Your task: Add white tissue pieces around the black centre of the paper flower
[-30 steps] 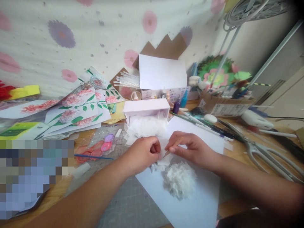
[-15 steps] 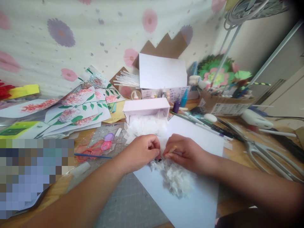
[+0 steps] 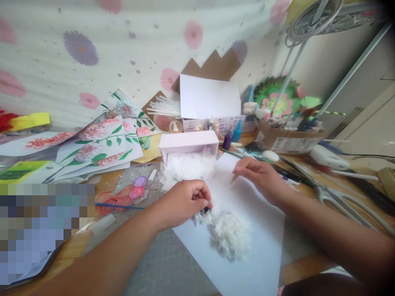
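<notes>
A fluffy white tissue-paper flower (image 3: 230, 234) lies on a white sheet of paper (image 3: 256, 263). My left hand (image 3: 185, 201) is closed in a fist at the flower's upper left edge, pinching a small dark thing I cannot make out. My right hand (image 3: 262, 176) hovers over the sheet's top edge, fingers curled together around a thin stick whose tip pokes out. Behind both hands a white box (image 3: 188, 142) lies on its side with white tissue squares (image 3: 188, 166) spilling from it.
Flower paintings (image 3: 98, 142) are piled at the left. A blue-handled brush (image 3: 120, 205) and pink shapes (image 3: 129, 193) lie on the cutting mat (image 3: 166, 263). Scissors (image 3: 342, 201), pens, a glue gun (image 3: 328, 158) and a cardboard box of paper flowers (image 3: 290, 139) crowd the right.
My right hand has pulled away from my left hand, moving up and to the right, toward the sheet's top edge. The left hand stays at the flower.
</notes>
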